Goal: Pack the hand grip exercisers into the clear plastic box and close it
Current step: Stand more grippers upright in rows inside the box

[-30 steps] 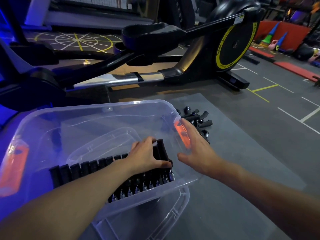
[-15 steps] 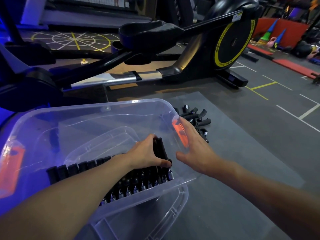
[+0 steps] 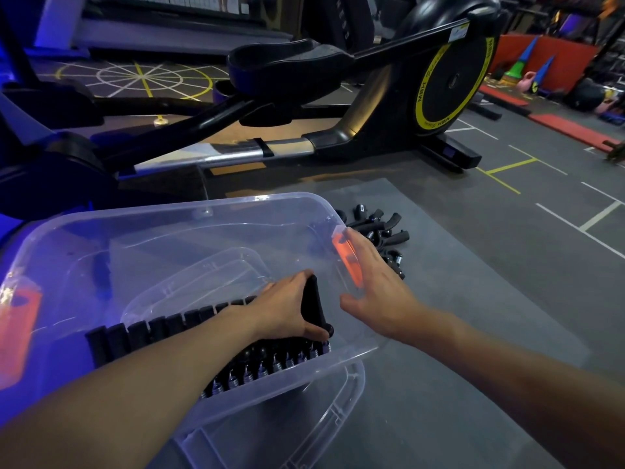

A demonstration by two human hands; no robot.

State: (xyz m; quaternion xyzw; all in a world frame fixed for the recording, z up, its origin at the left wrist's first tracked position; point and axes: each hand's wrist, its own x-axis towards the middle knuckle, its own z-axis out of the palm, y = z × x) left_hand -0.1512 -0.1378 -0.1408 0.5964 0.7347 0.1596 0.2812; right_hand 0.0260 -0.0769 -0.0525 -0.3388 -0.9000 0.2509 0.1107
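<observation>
The clear plastic box (image 3: 189, 211) sits tilted toward me on the floor, with orange latches on its two ends. A row of black hand grip exercisers (image 3: 152, 328) lines its near wall. My left hand (image 3: 287, 308) is inside the box and grips the black exerciser (image 3: 313, 304) at the right end of that row. Straight fingers of my right hand (image 3: 375, 289) rest against the right end wall, beside the orange latch (image 3: 345, 255). A pile of loose exercisers (image 3: 384, 231) lies on the mat just beyond the box.
The clear lid (image 3: 314, 411) lies under the box's near edge. A grey floor mat (image 3: 456, 299) spreads to the right. A black elliptical trainer (image 3: 338, 96) with a yellow-ringed flywheel stands close behind the box. Cones and kettlebells sit far right.
My left hand has pressed the end exerciser a little closer into the row. My right hand stays on the box's right wall. The view has barely shifted.
</observation>
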